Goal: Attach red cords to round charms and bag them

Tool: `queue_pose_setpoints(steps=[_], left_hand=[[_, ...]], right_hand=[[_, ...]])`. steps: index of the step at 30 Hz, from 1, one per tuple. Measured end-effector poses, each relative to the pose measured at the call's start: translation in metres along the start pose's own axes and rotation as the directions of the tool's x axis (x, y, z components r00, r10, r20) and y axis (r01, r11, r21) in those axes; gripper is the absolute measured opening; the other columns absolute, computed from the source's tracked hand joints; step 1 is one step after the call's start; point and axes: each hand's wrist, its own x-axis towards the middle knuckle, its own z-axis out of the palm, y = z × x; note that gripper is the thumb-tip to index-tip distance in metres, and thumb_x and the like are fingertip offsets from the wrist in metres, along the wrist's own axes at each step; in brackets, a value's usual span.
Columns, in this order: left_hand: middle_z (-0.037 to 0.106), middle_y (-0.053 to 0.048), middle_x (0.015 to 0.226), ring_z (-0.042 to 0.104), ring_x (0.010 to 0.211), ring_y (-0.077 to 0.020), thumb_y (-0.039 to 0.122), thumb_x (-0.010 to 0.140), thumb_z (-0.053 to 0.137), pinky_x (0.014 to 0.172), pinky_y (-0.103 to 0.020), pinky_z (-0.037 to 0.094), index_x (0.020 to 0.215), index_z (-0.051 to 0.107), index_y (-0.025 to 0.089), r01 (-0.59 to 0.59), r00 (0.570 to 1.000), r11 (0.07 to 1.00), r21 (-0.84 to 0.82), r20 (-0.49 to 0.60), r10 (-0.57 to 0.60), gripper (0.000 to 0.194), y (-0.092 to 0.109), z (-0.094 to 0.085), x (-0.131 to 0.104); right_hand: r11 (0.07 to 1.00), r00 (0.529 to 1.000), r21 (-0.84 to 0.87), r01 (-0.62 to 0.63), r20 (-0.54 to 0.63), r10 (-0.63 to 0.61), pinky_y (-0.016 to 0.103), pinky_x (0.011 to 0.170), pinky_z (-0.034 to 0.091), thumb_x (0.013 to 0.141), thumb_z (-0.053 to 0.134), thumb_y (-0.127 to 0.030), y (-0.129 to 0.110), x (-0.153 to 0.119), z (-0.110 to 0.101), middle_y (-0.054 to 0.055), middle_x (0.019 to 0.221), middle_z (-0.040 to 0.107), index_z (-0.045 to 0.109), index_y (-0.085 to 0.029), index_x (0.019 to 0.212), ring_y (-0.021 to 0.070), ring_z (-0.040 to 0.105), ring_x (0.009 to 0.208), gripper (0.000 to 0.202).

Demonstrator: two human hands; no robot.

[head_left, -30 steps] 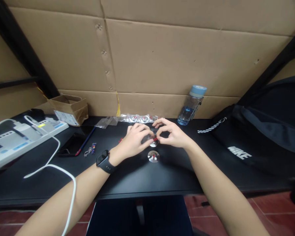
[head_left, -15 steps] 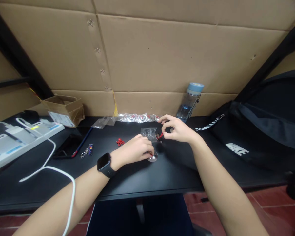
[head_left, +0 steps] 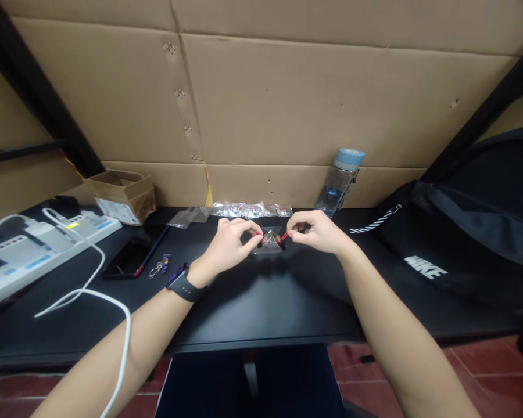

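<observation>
In the middle of the head view, two small shiny finger cymbals hang close together, faces toward each other: a left cymbal and a right cymbal. My left hand pinches the red cord of the left one between thumb and fingers. Opposite it, my right hand grips the red cord loop of the right one. Whether the cymbals touch I cannot tell. Behind and below them lies a clear plastic bag on the black table.
Foil-like packets lie along the cardboard wall. A water bottle and a black backpack stand right. Leftward are a phone, a keyring, a cardboard box, and a power strip with a white cable crossing my left forearm.
My left hand has lifted its cymbal from the table and brought it up beside the other. My right hand keeps its cord. The red cord bundle left of centre no longer shows.
</observation>
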Motion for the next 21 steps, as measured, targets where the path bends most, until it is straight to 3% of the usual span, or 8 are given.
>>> queue_pose_setpoints(steps=[5, 11, 17, 21], left_hand=[[0.078, 0.0, 0.093, 0.072, 0.091, -0.0199, 0.036, 0.091, 0.065, 0.088, -0.033, 0.048, 0.089, 0.074, 0.024, 0.136, 0.987, 0.977, -0.163, -0.064, -0.148, 0.015, -0.004, 0.005, 0.001], [0.079, -0.002, 0.094, 0.075, 0.091, -0.0221, 0.04, 0.087, 0.069, 0.09, -0.033, 0.054, 0.091, 0.075, 0.023, 0.223, 0.963, 0.918, -0.327, -0.072, -0.26, 0.018, -0.01, 0.013, 0.001], [0.079, -0.001, 0.091, 0.076, 0.09, -0.022, 0.04, 0.087, 0.069, 0.092, -0.034, 0.054, 0.089, 0.075, 0.023, 0.241, 0.956, 0.915, -0.324, -0.083, -0.281, 0.018, -0.009, 0.013, 0.0], [0.08, 0.0, 0.092, 0.076, 0.091, -0.0213, 0.039, 0.087, 0.069, 0.092, -0.035, 0.053, 0.09, 0.075, 0.024, 0.25, 0.955, 0.925, -0.285, -0.086, -0.285, 0.016, -0.006, 0.014, 0.0]], right_hand=[[0.98, 0.979, 0.146, -0.137, -0.131, 0.156, 0.023, 0.056, 0.041, 0.08, 0.066, -0.023, -0.004, 0.004, 0.015, -0.001, 0.066, 0.066, 0.072, -0.016, 0.076, 0.0119, 0.056, 0.058, 0.011], [0.886, 0.957, 0.441, -0.142, -0.169, 0.238, 0.029, 0.07, 0.056, 0.081, 0.069, -0.028, -0.007, 0.01, 0.05, 0.005, 0.079, 0.075, 0.072, -0.016, 0.081, 0.0203, 0.073, 0.074, 0.013], [0.786, 0.893, 0.592, -0.178, -0.238, 0.381, 0.031, 0.066, 0.063, 0.079, 0.076, -0.042, -0.01, 0.012, 0.072, 0.007, 0.086, 0.076, 0.074, -0.016, 0.084, 0.0224, 0.075, 0.076, 0.027], [0.717, 0.868, 0.666, -0.205, -0.215, 0.448, 0.037, 0.075, 0.066, 0.076, 0.079, -0.047, -0.013, 0.013, 0.073, 0.009, 0.092, 0.078, 0.078, -0.015, 0.09, 0.0256, 0.076, 0.086, 0.035]])
